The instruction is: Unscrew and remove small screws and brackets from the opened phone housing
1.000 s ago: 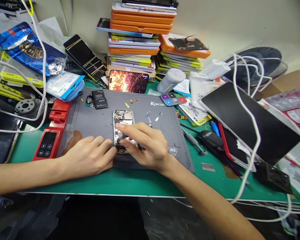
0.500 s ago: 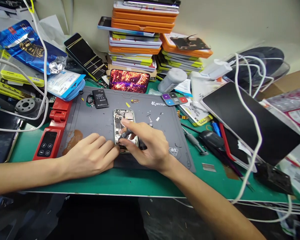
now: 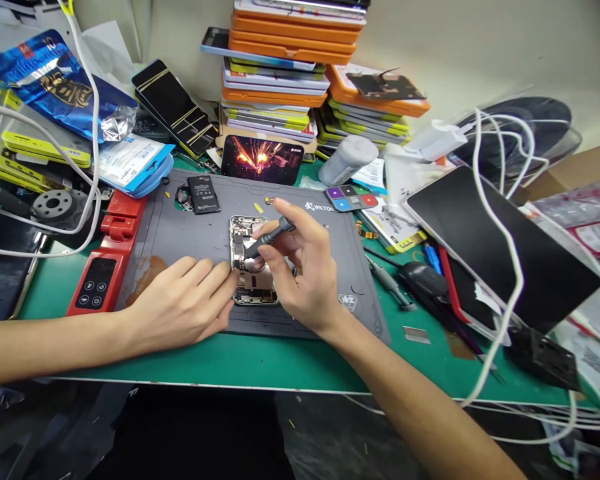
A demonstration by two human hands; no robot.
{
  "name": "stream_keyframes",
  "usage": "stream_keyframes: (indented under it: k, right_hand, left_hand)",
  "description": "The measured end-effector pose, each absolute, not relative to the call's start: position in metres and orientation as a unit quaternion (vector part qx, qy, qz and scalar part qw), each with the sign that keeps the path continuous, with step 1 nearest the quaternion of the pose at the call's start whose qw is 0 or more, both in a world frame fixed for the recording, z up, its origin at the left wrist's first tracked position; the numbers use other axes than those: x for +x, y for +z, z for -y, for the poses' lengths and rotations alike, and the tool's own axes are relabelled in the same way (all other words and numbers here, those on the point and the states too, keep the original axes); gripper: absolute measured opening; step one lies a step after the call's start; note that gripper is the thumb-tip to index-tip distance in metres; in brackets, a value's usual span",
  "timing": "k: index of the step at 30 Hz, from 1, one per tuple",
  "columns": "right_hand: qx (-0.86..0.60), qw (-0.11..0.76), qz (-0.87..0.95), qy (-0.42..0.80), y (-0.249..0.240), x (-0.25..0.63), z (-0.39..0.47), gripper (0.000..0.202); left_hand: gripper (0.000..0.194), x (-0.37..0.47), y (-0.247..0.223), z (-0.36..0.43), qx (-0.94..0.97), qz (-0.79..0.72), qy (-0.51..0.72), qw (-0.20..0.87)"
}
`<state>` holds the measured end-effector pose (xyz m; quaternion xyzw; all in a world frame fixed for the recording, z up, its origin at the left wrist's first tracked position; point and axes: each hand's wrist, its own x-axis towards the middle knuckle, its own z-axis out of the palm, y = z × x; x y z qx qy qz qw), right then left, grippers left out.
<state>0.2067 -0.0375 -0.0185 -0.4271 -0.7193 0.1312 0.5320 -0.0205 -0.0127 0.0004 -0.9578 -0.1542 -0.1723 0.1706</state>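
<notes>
An opened phone (image 3: pixel 254 293) lies on the grey mat (image 3: pixel 310 230), its inner boards showing. My right hand (image 3: pixel 307 273) grips a dark screwdriver (image 3: pixel 275 235) over the phone; the tool slants down to the left, its lower end at the phone's inside. My left hand (image 3: pixel 190 300) rests at the phone's left edge with its fingers curled together; whether the fingertips pinch anything is hidden. A black battery (image 3: pixel 204 195) sits on the mat above the phone. Small yellow and metal pieces lie near the mat's top.
A lit phone screen (image 3: pixel 263 160) leans before stacked orange and white cases (image 3: pixel 280 73). At the left stand a red device (image 3: pixel 97 283) and a blue pouch (image 3: pixel 63 87). Rightward are a second screwdriver (image 3: pixel 387 280), white cables (image 3: pixel 513 253) and a black panel (image 3: pixel 505 247).
The screwdriver in my right hand has tipped to the right, and more of its handle shows. My right fingers have risen, uncovering the phone's lower part. The picture on the lit screen differs.
</notes>
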Motion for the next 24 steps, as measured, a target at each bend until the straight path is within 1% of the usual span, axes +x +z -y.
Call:
stream_keyframes:
  k: [5, 10, 17, 24]
  right_hand:
    - [-0.405, 0.508, 0.75, 0.124, -0.0197, 0.2066, 0.0399, 0.06]
    - [-0.394, 0.497, 0.765, 0.11, -0.0199, 0.2071, 0.039, 0.064]
    - [-0.401, 0.485, 0.771, 0.098, -0.019, 0.2073, 0.0387, 0.062]
    - [-0.367, 0.472, 0.801, 0.029, -0.0132, 0.209, 0.0354, 0.064]
  left_hand:
    - [0.031, -0.0223, 0.0024, 0.0133, -0.957, 0.114, -0.193, 0.186]
    - [0.027, -0.0206, 0.0027, 0.0135, -0.955, 0.132, -0.197, 0.178]
    - [0.027, -0.0208, 0.0001, 0.0135, -0.957, 0.139, -0.188, 0.172]
    - [0.024, -0.022, 0.0002, 0.0126, -0.962, 0.135, -0.177, 0.159]
